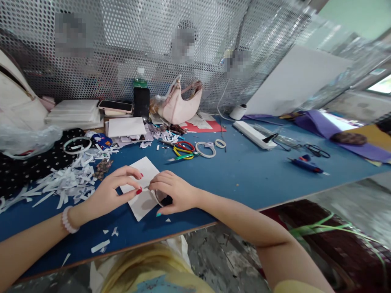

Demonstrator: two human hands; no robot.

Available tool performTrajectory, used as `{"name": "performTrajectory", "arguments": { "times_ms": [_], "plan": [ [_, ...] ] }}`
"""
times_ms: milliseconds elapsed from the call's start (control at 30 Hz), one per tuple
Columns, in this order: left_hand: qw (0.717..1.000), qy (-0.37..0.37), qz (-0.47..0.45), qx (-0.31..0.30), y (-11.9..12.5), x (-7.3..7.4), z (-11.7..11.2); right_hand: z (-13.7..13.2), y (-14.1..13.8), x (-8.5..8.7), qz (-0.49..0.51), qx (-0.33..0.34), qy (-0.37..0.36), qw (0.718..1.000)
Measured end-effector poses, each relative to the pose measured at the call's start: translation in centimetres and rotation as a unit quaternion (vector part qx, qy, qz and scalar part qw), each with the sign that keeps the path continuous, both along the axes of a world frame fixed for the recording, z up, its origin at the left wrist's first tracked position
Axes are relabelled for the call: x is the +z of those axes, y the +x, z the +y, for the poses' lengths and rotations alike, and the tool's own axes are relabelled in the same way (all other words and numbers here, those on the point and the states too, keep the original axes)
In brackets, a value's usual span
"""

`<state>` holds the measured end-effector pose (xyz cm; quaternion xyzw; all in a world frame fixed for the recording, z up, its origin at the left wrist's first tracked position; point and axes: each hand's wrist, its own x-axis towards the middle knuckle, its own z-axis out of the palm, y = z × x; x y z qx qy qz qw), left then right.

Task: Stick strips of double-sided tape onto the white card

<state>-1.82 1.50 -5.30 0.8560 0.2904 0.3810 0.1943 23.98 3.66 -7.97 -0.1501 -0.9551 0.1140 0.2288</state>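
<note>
— Both hands are close together over the paper (pixel 146 170), aren't they?
— Yes: the left hand (pixel 110 194) enters from 8 o'clock, the right hand (pixel 179 194) from 4 o'clock, and their fingertips nearly meet above the paper's middle.
— What is the left doing?
— Its thumb and forefinger curl toward each other with the tips down on the paper; whether they nip anything between them, I cannot tell. A bracelet (pixel 66 219) sits on that wrist.
— And the right?
— It is cupped and closed over a roll (pixel 159 199) at the paper's 3 o'clock edge; only an arc of the roll shows under the fingers, so I cannot tell whether it lies flat or tilts.
— Where does the paper lie?
— Flat on the blue table (pixel 244 179), near its front edge, with 1 corner toward 12 o'clock and the opposite corner toward 6 o'clock.
— What is around it?
— White scraps (pixel 69 181) are heaped at 9 o'clock of the left hand. Scissors (pixel 183 149) lie at 1 o'clock of the right hand, with 2 rings (pixel 205 149) just beside them toward 3 o'clock.
— Anything further off?
— At 12 o'clock, by the perforated back wall (pixel 152 36), stand a bottle (pixel 140 81) and a pink bag (pixel 180 108). A white strip (pixel 253 136) lies at 2 o'clock and a blue tool (pixel 305 165) at 3 o'clock, both well apart from the hands.
</note>
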Motion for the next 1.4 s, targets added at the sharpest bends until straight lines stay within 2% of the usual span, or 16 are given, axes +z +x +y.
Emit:
{"name": "performTrajectory", "arguments": {
  "times_ms": [233, 433, 600, 767, 1067, 1200, 1400],
  "plan": [
    [0.993, -0.103, -0.058, 0.012, -0.7, 0.5, 0.6, 0.3, 0.7, 0.4, -0.034, -0.037, 0.0, 0.999],
    [0.98, -0.186, -0.075, 0.021, -0.7, -0.6, 1.0, 1.0, 1.5, 0.2, -0.016, -0.079, -0.035, 0.996],
    [0.971, -0.224, -0.076, 0.035, -0.6, -1.4, 1.6, 0.8, 1.6, 0.3, 0.001, -0.039, -0.057, 0.998],
    [0.961, -0.254, -0.093, 0.052, -0.7, -1.4, 2.0, 0.5, 1.4, 0.6, 0.005, -0.015, -0.037, 0.999],
    [0.945, -0.289, -0.145, 0.04, -0.7, -1.0, 1.7, 1.8, 2.9, 1.3, -0.049, -0.116, 0.013, 0.992],
    [0.937, -0.3, -0.176, 0.031, -0.7, -0.9, 1.5, 2.2, 3.8, 1.7, -0.07, -0.143, 0.045, 0.986],
    [0.917, -0.318, -0.235, 0.056, -1.0, -0.2, 1.5, 2.3, 4.5, 2.1, -0.078, -0.156, 0.079, 0.981]
  ]
}}
